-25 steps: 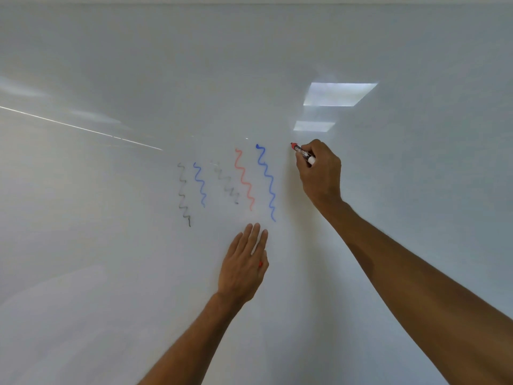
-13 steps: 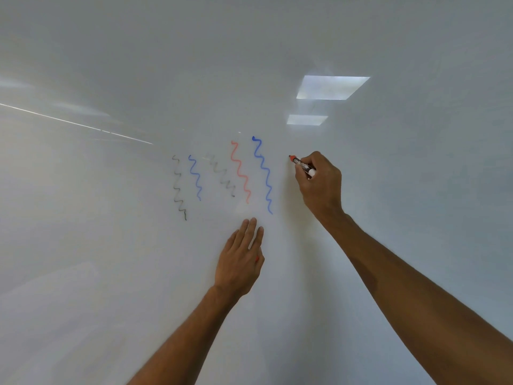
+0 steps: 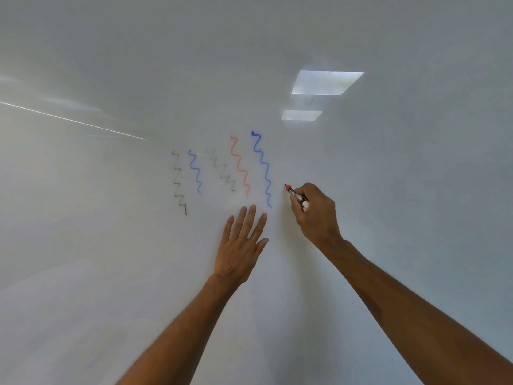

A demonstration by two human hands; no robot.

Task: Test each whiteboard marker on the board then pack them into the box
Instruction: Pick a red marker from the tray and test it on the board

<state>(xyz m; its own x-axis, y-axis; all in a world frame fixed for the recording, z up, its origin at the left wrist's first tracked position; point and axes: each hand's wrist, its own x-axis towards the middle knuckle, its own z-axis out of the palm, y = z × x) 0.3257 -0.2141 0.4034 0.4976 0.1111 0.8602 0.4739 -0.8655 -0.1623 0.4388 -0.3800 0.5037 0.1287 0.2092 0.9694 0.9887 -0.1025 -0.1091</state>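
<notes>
My right hand [image 3: 316, 215] grips a red whiteboard marker [image 3: 295, 194], uncapped, with its tip touching or just off the whiteboard [image 3: 388, 168] right of a blue squiggle [image 3: 262, 168]. No line shows at the tip. My left hand [image 3: 241, 245] presses flat on the board with straight fingers, below the squiggles. A small red piece [image 3: 255, 248] peeks out at its thumb side; I cannot tell what it is. Several test squiggles stand in a row: black [image 3: 179, 182], blue [image 3: 195, 172], faint black [image 3: 222, 169], red [image 3: 240, 166]. The box is out of view.
The whiteboard fills the whole view. Ceiling light reflections [image 3: 326, 82] glare at the upper right, and a thin bright streak [image 3: 72, 120] crosses the left side.
My right hand has carried the marker tip down the board, from level with the squiggle tops to near their lower ends. My left hand has stayed flat in place.
</notes>
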